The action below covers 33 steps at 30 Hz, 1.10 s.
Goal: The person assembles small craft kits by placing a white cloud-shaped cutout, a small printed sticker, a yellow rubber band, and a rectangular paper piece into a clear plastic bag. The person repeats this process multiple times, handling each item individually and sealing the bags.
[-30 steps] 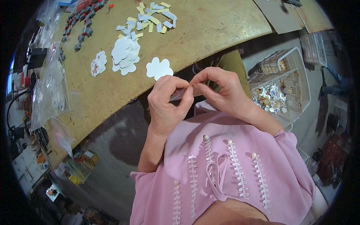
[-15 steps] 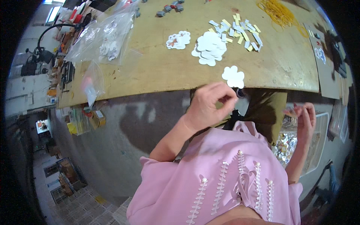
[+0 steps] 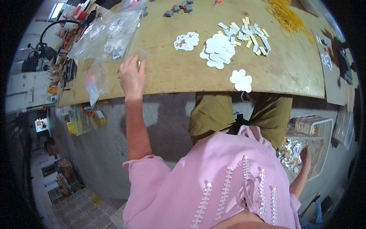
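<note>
My left hand (image 3: 132, 76) is over the table at the left, fingers stretched out and thumb apart, at the lower edge of a large clear plastic bag (image 3: 127, 36) of white printed cutouts. Whether it touches the bag I cannot tell. My right hand (image 3: 305, 157) is low at the right, over a white plastic basket (image 3: 324, 152) beside shiny foil-like pieces (image 3: 291, 152); its fingers are in shadow. A single white cloud-shaped cutout (image 3: 241, 81) lies near the table's front edge. Beyond it are a pile of white cutouts (image 3: 218, 51) and a few printed ones (image 3: 187, 41).
Small grey and yellow strips (image 3: 249, 36) lie scattered behind the white pile. Yellow elastic bands (image 3: 286, 15) are heaped at the back right. A smaller clear bag (image 3: 95, 82) hangs over the left front edge of the table (image 3: 171, 76). Small grey parts (image 3: 177, 9) sit at the back.
My left hand has moved left from near the single cutout to the large bag's edge. My right hand has dropped down into the basket area.
</note>
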Motion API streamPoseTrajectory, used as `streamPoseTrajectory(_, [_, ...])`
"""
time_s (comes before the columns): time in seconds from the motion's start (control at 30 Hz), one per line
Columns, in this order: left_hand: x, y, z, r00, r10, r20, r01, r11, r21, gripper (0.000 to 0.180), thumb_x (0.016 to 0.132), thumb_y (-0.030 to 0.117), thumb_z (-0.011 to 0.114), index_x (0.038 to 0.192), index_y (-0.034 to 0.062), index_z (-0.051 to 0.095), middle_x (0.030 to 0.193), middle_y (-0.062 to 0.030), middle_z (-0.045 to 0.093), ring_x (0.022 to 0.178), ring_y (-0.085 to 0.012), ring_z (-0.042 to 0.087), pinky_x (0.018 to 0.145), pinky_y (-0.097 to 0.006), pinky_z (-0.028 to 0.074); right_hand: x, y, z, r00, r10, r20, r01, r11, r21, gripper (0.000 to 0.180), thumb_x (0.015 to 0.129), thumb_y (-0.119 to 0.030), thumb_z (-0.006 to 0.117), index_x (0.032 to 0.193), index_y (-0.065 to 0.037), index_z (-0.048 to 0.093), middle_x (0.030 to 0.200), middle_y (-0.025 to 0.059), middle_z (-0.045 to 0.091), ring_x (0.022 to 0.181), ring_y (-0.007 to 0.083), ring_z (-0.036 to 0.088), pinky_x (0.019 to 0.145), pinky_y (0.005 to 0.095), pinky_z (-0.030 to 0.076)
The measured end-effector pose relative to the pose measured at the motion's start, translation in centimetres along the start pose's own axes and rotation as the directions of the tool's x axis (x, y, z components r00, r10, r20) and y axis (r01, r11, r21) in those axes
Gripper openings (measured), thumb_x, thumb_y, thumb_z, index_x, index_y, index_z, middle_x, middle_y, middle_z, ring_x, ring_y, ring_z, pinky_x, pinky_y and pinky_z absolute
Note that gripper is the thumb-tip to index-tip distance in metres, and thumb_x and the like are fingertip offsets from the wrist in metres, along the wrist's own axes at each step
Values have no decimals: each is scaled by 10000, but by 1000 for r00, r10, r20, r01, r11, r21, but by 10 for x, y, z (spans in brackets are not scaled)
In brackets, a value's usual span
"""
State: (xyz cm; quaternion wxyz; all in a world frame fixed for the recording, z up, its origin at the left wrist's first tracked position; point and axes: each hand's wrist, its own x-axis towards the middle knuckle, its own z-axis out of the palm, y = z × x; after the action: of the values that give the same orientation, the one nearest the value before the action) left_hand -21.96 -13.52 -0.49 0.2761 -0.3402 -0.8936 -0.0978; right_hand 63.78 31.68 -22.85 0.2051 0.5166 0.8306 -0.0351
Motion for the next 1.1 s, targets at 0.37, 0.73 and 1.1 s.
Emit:
streamPoseTrajectory(0.37, [-14,120,-51,954,236,-182,-294,847,-444,171,888,14,765,1040,90,745,1077,-92,762,990,-295,723,865,-419,552,-50,-389,-315,862,-438,-256,387,240,890,106,1010,-64,689,1063,13,737,890,42,751,812,113,707,705,272,581])
streamPoseTrajectory(0.73, [-72,207,-88,863,503,-45,-308,453,-837,260,790,-6,786,1036,76,771,1033,-46,751,908,-237,709,793,-362,545,-63,-460,-333,486,-864,130,-396,-85,914,170,1033,-184,716,981,-23,731,864,66,780,634,100,712,517,204,516])
streamPoseTrajectory(1.1, [-82,258,-76,821,298,487,405,297,-865,112,891,18,801,982,-7,739,819,-74,756,700,-112,713,677,-287,584,-70,-465,-295,806,-592,-7,-140,-203,969,227,1043,-178,720,869,-40,674,745,4,700,588,38,647,487,203,497])
